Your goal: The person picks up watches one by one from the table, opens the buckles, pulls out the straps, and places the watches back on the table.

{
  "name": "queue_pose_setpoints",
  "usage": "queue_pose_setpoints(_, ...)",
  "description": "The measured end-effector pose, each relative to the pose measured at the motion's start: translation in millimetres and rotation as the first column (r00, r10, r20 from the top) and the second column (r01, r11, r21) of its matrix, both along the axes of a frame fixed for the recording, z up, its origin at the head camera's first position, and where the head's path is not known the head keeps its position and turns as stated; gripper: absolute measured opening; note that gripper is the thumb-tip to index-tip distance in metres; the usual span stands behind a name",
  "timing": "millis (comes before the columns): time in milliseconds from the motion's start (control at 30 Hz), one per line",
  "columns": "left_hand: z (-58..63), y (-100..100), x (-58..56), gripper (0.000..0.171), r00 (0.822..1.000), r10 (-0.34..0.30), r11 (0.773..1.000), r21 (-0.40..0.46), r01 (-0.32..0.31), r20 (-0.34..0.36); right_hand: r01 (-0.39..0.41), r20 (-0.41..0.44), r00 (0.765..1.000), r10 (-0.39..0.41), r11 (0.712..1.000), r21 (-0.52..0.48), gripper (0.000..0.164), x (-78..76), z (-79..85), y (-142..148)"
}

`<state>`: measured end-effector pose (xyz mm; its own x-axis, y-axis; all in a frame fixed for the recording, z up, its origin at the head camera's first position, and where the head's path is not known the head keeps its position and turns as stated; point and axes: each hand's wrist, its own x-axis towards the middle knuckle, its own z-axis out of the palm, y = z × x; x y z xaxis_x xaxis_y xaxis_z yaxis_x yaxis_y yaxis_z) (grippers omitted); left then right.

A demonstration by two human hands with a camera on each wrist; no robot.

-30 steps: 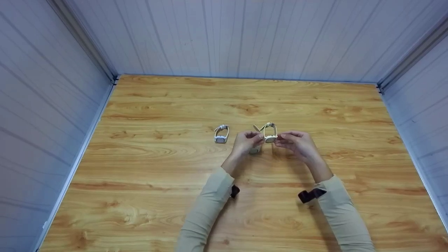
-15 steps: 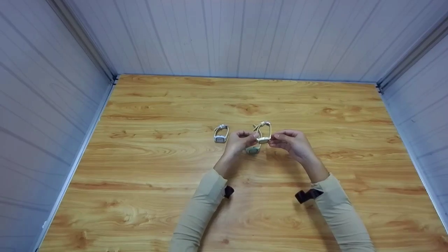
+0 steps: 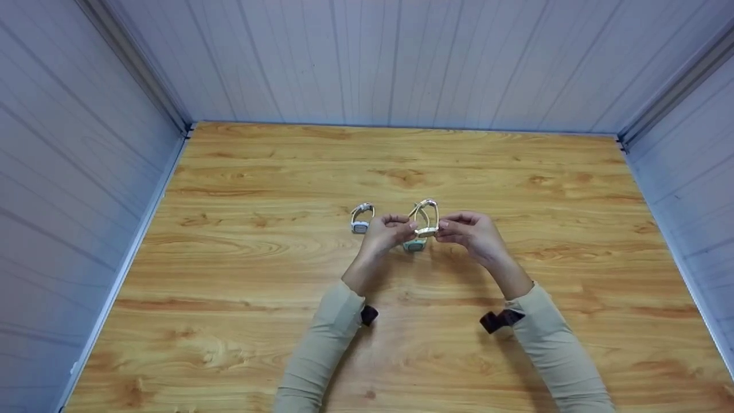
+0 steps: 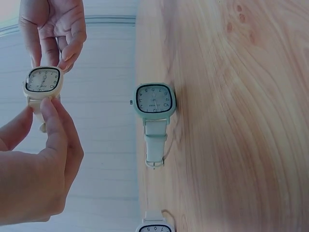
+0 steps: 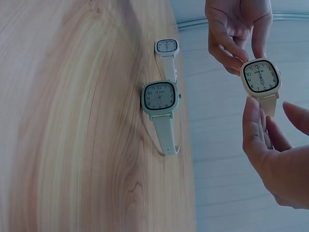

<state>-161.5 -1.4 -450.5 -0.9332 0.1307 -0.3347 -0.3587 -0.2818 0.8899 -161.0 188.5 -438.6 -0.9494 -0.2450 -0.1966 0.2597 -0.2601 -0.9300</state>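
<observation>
Cream watch (image 4: 43,79) is held above the table (image 3: 287,275), pinched at one side by your left hand (image 3: 381,234), at the other by your right hand (image 3: 477,237); a slip by either could drop it onto the green watch (image 4: 154,100); bringing it down too near might tangle the two.

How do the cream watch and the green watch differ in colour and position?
The cream watch has a cream case; the green watch has a pale green one. The left hand and right hand hold the cream watch up, while the green watch rests on the table. Both have rounded-square cases and black-ringed dials.
</observation>
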Motion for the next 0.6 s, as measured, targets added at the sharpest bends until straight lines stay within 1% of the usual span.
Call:
queue_pose_setpoints(67, 1.7, -1.0, 0.8, 0.026, 1.000, -0.012, 1.000, -0.002, 0.012, -0.004, 0.002, -0.009, 1.000, -0.002, 1.000, 0.015, 0.009, -0.1, 0.1, -0.6)
queue_pose_setpoints(300, 10.1, -2.1, 3.8, 0.032, 0.999, -0.035, 0.999, 0.005, 0.035, -0.003, 0.012, -0.085, 0.996, -0.005, 0.997, 0.082, 0.017, -0.4, 1.0, -3.7)
queue_pose_setpoints(500, 14.7, -2.6, 5.9, 0.030, 0.997, -0.060, 0.996, -0.069, 0.057, -0.044, 0.031, -0.114, 0.993, -0.018, 0.992, 0.121, 0.028, 1.8, 5.3, -7.3)
queue_pose_setpoints(600, 15.6, -2.3, 6.7, 0.029, 0.995, -0.070, 0.992, -0.110, 0.062, -0.065, 0.021, -0.147, 0.989, 0.001, 0.989, 0.147, 0.032, 3.3, 7.2, -7.9)
